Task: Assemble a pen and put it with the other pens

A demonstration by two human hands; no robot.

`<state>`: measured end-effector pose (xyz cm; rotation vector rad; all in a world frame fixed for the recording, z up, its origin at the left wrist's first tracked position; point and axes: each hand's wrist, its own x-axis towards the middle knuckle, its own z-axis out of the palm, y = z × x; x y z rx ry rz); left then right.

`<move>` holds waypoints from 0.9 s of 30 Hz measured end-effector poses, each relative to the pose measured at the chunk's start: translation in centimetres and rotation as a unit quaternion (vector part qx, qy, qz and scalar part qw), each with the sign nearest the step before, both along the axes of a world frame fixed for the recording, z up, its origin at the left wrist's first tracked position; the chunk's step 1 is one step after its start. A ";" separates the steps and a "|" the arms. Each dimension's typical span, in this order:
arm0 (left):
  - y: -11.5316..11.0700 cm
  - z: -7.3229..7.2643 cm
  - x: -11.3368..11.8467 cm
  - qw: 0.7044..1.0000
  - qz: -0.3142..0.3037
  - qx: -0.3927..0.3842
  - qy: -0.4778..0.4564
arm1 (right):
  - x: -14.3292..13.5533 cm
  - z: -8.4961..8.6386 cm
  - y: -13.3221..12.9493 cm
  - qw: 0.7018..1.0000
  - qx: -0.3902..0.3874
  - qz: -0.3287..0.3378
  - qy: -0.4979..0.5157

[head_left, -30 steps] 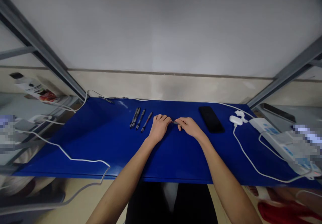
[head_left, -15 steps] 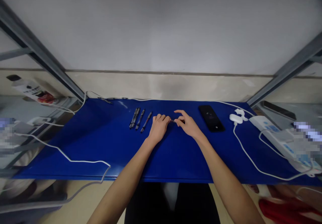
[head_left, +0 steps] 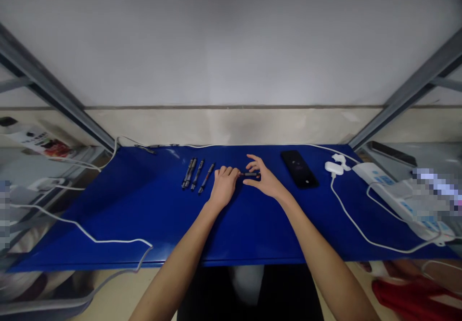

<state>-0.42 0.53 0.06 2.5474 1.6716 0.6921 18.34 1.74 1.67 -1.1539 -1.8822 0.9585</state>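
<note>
My left hand [head_left: 224, 184] is closed on the left end of a dark pen [head_left: 250, 174], which lies sideways between my hands. My right hand [head_left: 263, 177] has its thumb and fingers spread around the pen's right end, apart from each other. To the left of my left hand, several dark pens stand side by side, slightly slanted, on the blue tabletop [head_left: 144, 215]; the nearest pen [head_left: 206, 178] has a reddish part. Part of the held pen is hidden by my left fingers.
A black phone [head_left: 299, 169] lies right of my hands. Beyond it are a white earphone case [head_left: 334, 168] on a cable and a white power strip [head_left: 400, 200]. A white cable [head_left: 119, 240] crosses the left side. A bottle [head_left: 38, 140] lies at the far left.
My right thumb and fingers have opened away from the pen, and more of the pen shows between my hands. The view has shifted slightly.
</note>
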 end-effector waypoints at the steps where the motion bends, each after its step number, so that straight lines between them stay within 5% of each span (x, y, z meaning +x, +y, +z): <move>1: 0.0 0.0 0.0 1.000 -0.001 0.002 0.001 | 0.0 0.0 0.0 1.000 -0.015 0.000 0.007; 19: -0.1 0.2 -0.1 0.997 0.028 -0.008 -0.068 | 1.0 -0.1 0.5 0.996 -0.059 -0.001 0.062; 27: 0.3 -0.1 -0.2 0.989 0.084 -0.007 -0.125 | 3.6 1.0 0.9 0.980 -0.087 -0.129 0.122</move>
